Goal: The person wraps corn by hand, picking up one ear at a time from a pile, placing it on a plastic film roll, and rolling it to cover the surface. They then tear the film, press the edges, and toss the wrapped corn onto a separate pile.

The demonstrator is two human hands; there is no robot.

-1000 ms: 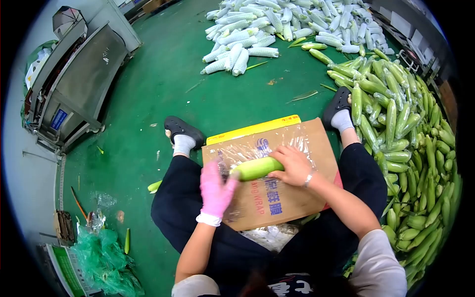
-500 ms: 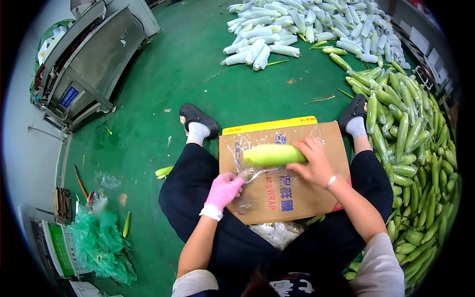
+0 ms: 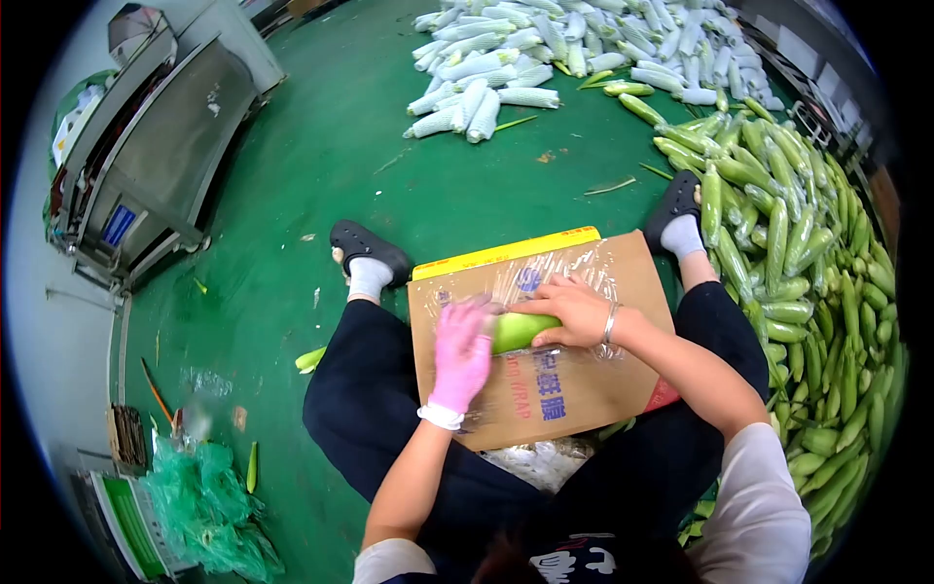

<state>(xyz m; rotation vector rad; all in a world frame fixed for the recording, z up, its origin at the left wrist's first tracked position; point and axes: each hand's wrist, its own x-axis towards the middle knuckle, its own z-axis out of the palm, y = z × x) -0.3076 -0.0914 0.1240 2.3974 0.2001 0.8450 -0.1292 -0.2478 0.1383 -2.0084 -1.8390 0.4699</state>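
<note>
An ear of corn in its green husk (image 3: 518, 332) lies across the cardboard box (image 3: 623, 365) on my lap, with clear plastic film (image 3: 589, 263) spread around and beyond it. My left hand (image 3: 461, 352), in a pink glove, is at the ear's left end; its fingertips are smeared by motion. Bare and with a bracelet at the wrist, my right hand (image 3: 576, 313) is wrapped over the ear's right end. Both hands hide the ends of the ear.
Net-sleeved ears (image 3: 477, 102) are heaped at the top. Film-wrapped ears (image 3: 778, 243) and unwrapped ears (image 3: 842, 467) pile up on the right. At left are a metal cart (image 3: 161, 146), green plastic bags (image 3: 209, 501) and a green-and-white crate (image 3: 126, 526).
My left hand has moved up from the film edge to the ear's left end. My right hand has closed over the ear, which is lower on the box. The whole view has shifted slightly.
</note>
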